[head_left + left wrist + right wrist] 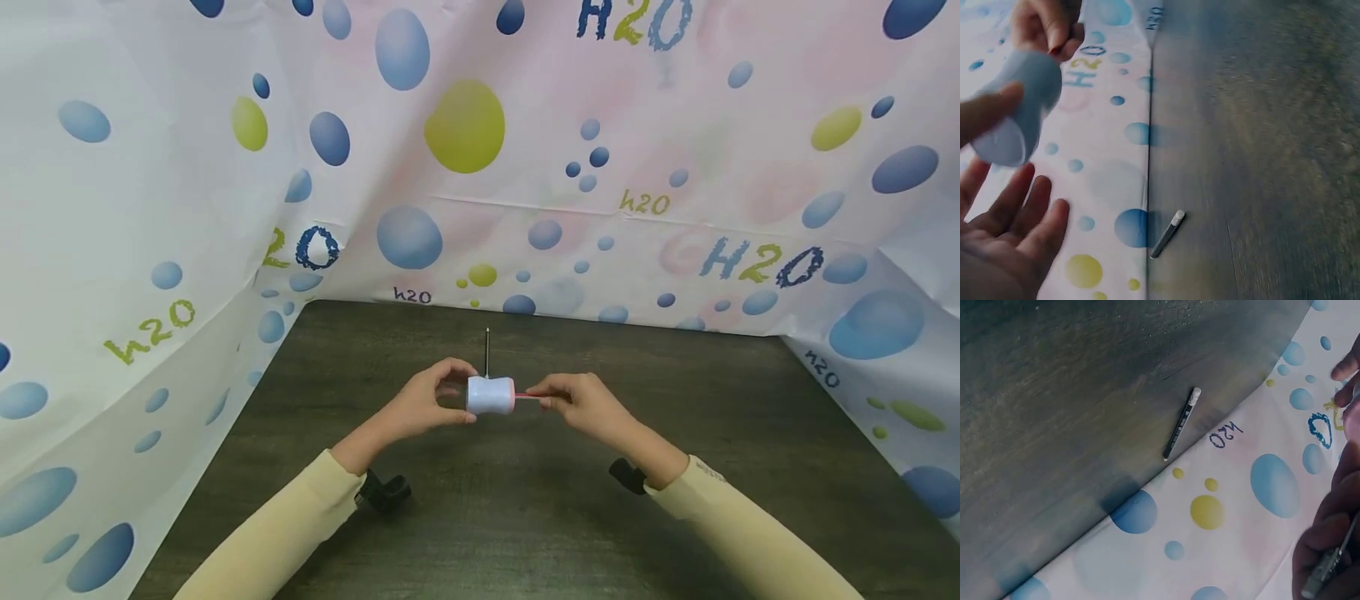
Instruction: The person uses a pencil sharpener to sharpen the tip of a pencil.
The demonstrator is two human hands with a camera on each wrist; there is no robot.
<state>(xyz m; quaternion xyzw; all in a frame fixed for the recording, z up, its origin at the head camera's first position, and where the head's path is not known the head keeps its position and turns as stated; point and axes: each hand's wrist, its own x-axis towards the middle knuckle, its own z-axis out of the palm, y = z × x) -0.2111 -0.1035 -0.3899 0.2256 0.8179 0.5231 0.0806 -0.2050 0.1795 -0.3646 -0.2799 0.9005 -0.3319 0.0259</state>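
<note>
Between thumb and fingers, my left hand (420, 404) holds a pale lavender pencil sharpener (489, 395) by its left end. The sharpener has a narrowed waist and a pink right end, and lies sideways above the table. My right hand (588, 406) pinches a thin pencil (527, 396), whose tip side goes into the pink end and is hidden there. In the right wrist view the held pencil's silvery rear end (1319, 584) sticks out of the fingers. Beyond both hands, a dark pencil (1168, 234) with a white end rests on the table.
A dark wood-grained table (570, 525) spreads beneath the hands. White sheeting (525, 267) with blue and green drops and H2O lettering stands along its back and both sides. Black wrist mounts (386, 492) sit at both wrists.
</note>
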